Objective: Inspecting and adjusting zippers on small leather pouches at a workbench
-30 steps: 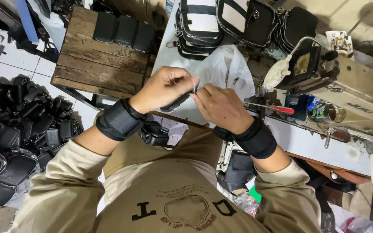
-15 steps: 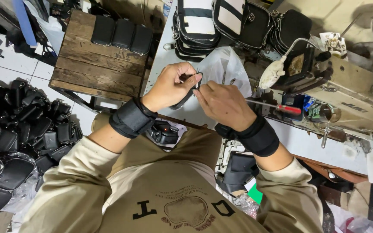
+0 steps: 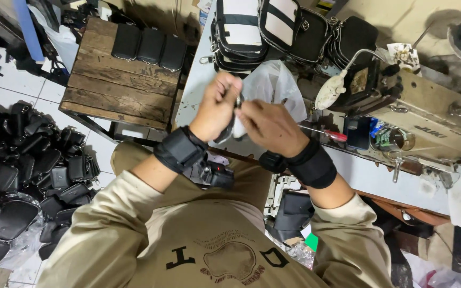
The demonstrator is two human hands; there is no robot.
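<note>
The person's left hand [image 3: 217, 104] and right hand [image 3: 270, 125] meet in front of the chest, above the near edge of the white worktable [image 3: 196, 90]. Between them is a small dark metal fitting [image 3: 238, 100], perhaps a clip or zipper pull; it is too small and too covered to name surely. The left fingers curl around it and pinch it from the left. The right fingers press in from the other side, thumb and forefinger closed on the same piece, with a pale bit of material showing just under the hands. Both wrists wear black wrist wraps [image 3: 180, 149].

Behind the hands lies a crumpled clear plastic bag [image 3: 276, 85], and beyond it a row of black-and-white shoulder bags [image 3: 241, 32]. To the right stands a beige sewing machine [image 3: 428, 114], with a red-handled screwdriver [image 3: 332, 134] near its base. On the left, a wooden stool [image 3: 118, 88] carries three small black pouches [image 3: 150, 45], and a heap of black pouches [image 3: 22, 176] covers the floor.

To do this fiddly joining well, it seems wise to hold the fitting steady in the left pinch, let the right fingers do the fine work, and keep the piece up in clear sight.
</note>
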